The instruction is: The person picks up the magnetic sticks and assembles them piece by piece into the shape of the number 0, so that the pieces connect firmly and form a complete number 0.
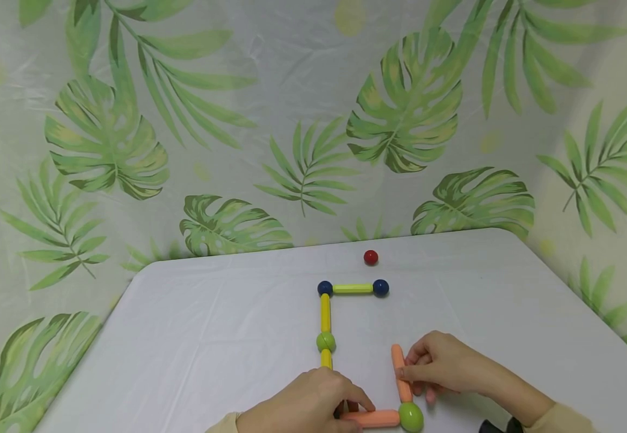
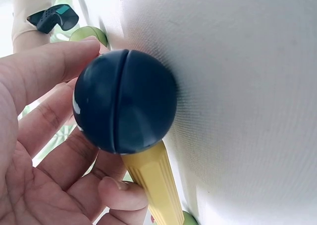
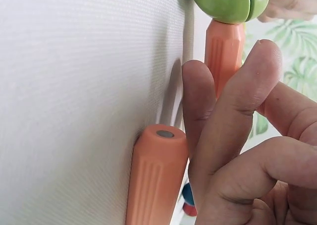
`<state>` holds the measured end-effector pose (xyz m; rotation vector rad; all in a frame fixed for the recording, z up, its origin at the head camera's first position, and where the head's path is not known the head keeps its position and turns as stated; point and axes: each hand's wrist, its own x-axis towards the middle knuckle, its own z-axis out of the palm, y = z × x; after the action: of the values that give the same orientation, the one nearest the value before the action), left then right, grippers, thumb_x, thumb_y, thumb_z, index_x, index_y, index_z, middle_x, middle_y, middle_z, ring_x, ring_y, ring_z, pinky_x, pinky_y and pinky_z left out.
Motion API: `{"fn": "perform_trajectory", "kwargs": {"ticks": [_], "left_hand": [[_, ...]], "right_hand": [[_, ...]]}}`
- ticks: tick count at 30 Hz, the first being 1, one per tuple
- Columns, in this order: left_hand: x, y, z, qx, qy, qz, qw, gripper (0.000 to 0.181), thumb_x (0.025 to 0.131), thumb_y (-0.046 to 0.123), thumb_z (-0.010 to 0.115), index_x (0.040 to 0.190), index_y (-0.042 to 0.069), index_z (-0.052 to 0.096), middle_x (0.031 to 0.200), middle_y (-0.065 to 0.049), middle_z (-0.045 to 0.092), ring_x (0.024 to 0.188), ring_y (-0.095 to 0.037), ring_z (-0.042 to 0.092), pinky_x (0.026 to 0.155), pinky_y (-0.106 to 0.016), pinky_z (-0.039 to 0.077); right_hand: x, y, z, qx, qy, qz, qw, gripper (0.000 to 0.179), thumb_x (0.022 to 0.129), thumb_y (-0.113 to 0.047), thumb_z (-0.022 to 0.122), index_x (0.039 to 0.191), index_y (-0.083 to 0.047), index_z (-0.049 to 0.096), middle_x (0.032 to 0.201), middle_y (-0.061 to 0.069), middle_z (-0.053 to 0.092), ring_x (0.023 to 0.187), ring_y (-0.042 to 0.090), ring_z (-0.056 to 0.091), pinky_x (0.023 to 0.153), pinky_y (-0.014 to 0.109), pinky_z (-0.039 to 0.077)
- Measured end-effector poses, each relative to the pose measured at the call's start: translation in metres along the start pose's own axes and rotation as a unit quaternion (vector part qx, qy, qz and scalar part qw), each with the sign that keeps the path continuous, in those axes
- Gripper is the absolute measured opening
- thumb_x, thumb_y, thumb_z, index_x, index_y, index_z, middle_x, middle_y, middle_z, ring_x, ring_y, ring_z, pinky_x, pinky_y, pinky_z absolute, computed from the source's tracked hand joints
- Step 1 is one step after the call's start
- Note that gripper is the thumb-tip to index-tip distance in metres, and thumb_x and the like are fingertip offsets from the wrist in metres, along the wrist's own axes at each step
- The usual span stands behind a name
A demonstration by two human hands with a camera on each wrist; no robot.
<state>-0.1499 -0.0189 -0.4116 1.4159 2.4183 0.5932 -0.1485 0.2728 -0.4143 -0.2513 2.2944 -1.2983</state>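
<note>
My left hand (image 1: 313, 400) pinches an orange stick (image 1: 375, 418) whose right end meets a green ball (image 1: 411, 417). Close to those fingers, a dark blue ball (image 2: 126, 101) joins a yellow stick (image 2: 153, 180) in the left wrist view. My right hand (image 1: 446, 364) pinches another orange stick (image 1: 402, 373), which runs from the same green ball toward the back. In the right wrist view, a loose orange stick (image 3: 156, 180) with a metal disc in its end lies beside the right fingers; the hand mostly hides it from the head view.
Yellow sticks (image 1: 325, 313) and a green ball (image 1: 325, 342) run back to a dark blue ball (image 1: 325, 288). A lime stick (image 1: 352, 288) links that to another dark blue ball (image 1: 381, 287). A single red ball (image 1: 370, 257) lies behind, on the white cloth (image 1: 227, 325).
</note>
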Motion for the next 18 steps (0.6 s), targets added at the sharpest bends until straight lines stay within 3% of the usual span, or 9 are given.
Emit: {"fn": "perform_trajectory", "kwargs": {"ticks": [6, 13, 18], "left_hand": [[0.000, 0.000, 0.000, -0.016, 0.001, 0.001, 0.9999, 0.018, 0.099, 0.025, 0.080, 0.116, 0.023, 0.083, 0.084, 0.022, 0.070, 0.069, 0.016, 0.052, 0.065, -0.005, 0.046], [0.003, 0.003, -0.002, -0.016, -0.009, -0.019, 0.9997, 0.017, 0.099, 0.026, 0.080, 0.116, 0.023, 0.082, 0.087, 0.021, 0.071, 0.070, 0.014, 0.053, 0.067, -0.007, 0.045], [0.006, 0.006, -0.003, -0.020, -0.010, -0.016, 0.9996, 0.017, 0.100, 0.027, 0.080, 0.116, 0.023, 0.082, 0.090, 0.021, 0.073, 0.073, 0.013, 0.054, 0.069, -0.007, 0.047]], "right_hand": [[0.001, -0.001, -0.003, -0.016, 0.001, -0.003, 0.9999, 0.023, 0.099, -0.029, 0.079, 0.090, -0.008, 0.076, 0.071, 0.003, 0.073, 0.051, 0.006, 0.061, 0.046, 0.017, 0.036], [0.003, -0.004, -0.013, -0.055, 0.023, 0.027, 0.9978, 0.020, 0.099, -0.029, 0.078, 0.095, -0.010, 0.076, 0.072, 0.002, 0.073, 0.052, 0.007, 0.062, 0.048, 0.019, 0.045], [0.007, -0.007, -0.028, -0.084, 0.041, 0.020, 0.9954, 0.022, 0.100, -0.032, 0.077, 0.099, -0.010, 0.077, 0.074, 0.001, 0.074, 0.053, 0.009, 0.061, 0.048, 0.021, 0.041]]}}
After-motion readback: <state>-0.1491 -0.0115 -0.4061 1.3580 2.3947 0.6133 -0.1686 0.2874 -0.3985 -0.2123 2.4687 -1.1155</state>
